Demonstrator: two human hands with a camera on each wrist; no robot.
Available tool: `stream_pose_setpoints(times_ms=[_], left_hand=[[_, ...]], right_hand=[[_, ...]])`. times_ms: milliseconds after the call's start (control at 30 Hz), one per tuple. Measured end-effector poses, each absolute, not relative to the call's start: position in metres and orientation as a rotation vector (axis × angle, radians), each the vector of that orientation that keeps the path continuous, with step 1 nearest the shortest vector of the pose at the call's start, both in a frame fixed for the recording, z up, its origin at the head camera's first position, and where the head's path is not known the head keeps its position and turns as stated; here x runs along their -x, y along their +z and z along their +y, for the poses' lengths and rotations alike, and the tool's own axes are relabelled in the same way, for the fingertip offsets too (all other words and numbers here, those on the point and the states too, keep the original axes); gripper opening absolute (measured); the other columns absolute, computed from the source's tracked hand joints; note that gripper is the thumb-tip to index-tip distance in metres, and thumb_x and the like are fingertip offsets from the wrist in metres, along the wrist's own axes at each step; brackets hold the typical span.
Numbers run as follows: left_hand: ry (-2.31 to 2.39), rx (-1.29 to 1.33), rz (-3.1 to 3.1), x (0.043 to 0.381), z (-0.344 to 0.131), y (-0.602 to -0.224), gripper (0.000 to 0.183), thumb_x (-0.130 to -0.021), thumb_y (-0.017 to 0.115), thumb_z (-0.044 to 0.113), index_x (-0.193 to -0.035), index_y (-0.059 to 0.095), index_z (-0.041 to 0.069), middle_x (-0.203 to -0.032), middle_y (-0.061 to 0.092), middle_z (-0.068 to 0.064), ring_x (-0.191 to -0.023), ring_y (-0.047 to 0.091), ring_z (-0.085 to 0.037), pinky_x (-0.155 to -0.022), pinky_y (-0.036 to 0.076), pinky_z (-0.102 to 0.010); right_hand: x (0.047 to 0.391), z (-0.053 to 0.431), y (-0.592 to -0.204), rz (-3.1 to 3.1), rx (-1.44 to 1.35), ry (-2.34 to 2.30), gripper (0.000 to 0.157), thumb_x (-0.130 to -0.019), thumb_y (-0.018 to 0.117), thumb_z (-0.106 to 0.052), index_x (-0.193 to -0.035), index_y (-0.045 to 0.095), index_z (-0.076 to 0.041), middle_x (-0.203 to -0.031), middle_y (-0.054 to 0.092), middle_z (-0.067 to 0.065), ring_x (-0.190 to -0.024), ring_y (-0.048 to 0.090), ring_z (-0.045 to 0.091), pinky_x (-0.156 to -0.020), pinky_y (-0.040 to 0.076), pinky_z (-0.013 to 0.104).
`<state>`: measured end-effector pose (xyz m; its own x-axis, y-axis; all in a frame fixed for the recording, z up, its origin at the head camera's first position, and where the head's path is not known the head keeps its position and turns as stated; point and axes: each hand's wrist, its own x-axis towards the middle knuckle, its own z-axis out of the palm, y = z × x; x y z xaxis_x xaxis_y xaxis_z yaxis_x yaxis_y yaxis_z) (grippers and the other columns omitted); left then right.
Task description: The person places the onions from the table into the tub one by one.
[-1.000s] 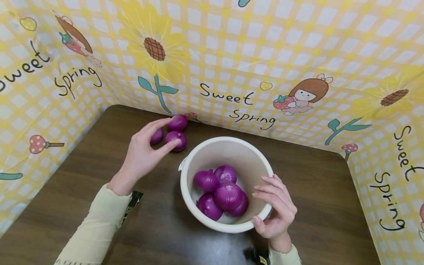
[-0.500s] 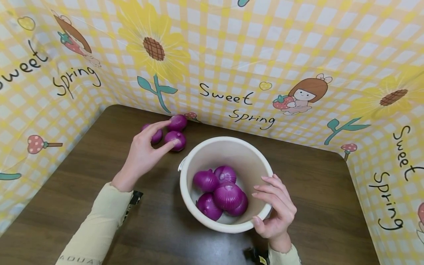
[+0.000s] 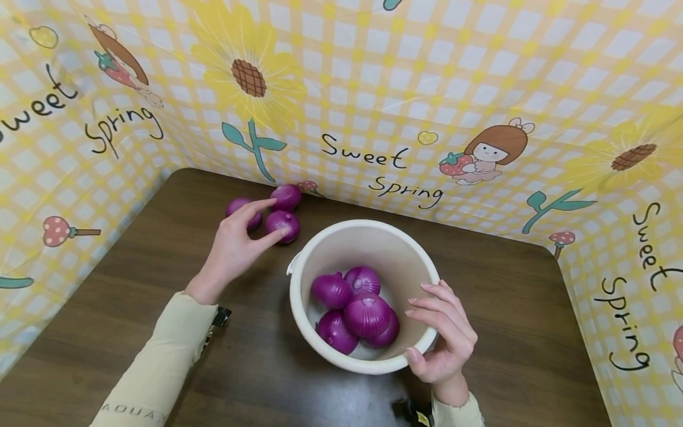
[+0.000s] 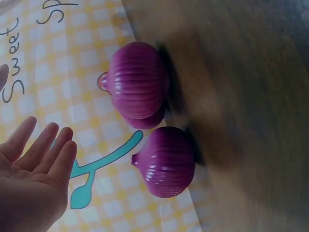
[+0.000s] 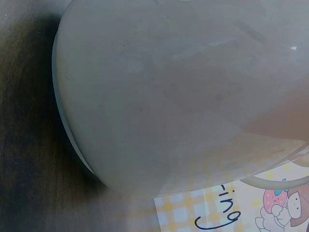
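Three purple onions stand in a cluster at the back left of the table in the head view: a left onion [image 3: 241,209], a back onion [image 3: 287,197] and a front onion [image 3: 283,226]. Above them is my left hand [image 3: 235,243], its thumb and fingers spread. The left wrist view shows that hand apart from the onions [image 4: 168,162], with fairly straight fingers [image 4: 60,150]. A cream bucket [image 3: 296,296] holds several onions [image 3: 368,315]. My right hand [image 3: 448,332] grips the bucket's right rim, fingers curled over it; the right wrist view shows mostly bucket wall [image 5: 159,96].
The dark wooden table [image 3: 523,332] extends around the bucket. Yellow checked cloth [image 3: 363,89] rises along its back and sides, close behind the loose onions. A bucket handle mount [image 3: 293,264] sticks out at the left rim.
My left hand has shifted slightly right and toward me, so more of the left onion shows. The right hand, bucket and onions have not visibly moved.
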<state>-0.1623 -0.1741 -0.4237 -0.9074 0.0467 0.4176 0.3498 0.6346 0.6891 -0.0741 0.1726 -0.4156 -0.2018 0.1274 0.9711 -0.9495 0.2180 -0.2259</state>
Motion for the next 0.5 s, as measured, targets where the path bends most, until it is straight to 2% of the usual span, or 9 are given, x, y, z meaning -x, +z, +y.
stream_pose_setpoints(times_ms=[233,500], left_hand=[[-1.143,0.325,-2.523,0.166,-0.174,-0.433,0.059,-0.086,0.085,0.031,-0.135,0.064,0.006,-0.131,0.065,-0.012,-0.122,0.058,-0.031,-0.102,0.047,-0.051],[-1.130,0.285,-2.584,0.171,-0.174,-0.439,0.066,-0.084,0.086,0.036,-0.138,0.062,0.006,-0.135,0.063,-0.013,-0.125,0.057,-0.030,-0.105,0.045,-0.050]], right_hand=[[0.074,0.173,-0.415,-1.387,-0.851,1.236,0.051,-0.084,0.073,-0.039,-0.068,0.069,0.008,-0.073,0.069,0.022,-0.085,0.066,0.042,-0.100,0.048,0.051],[0.073,0.173,-0.415,-1.392,-0.850,1.240,0.050,-0.085,0.073,-0.040,-0.068,0.070,0.008,-0.073,0.069,0.022,-0.086,0.067,0.041,-0.100,0.048,0.052]])
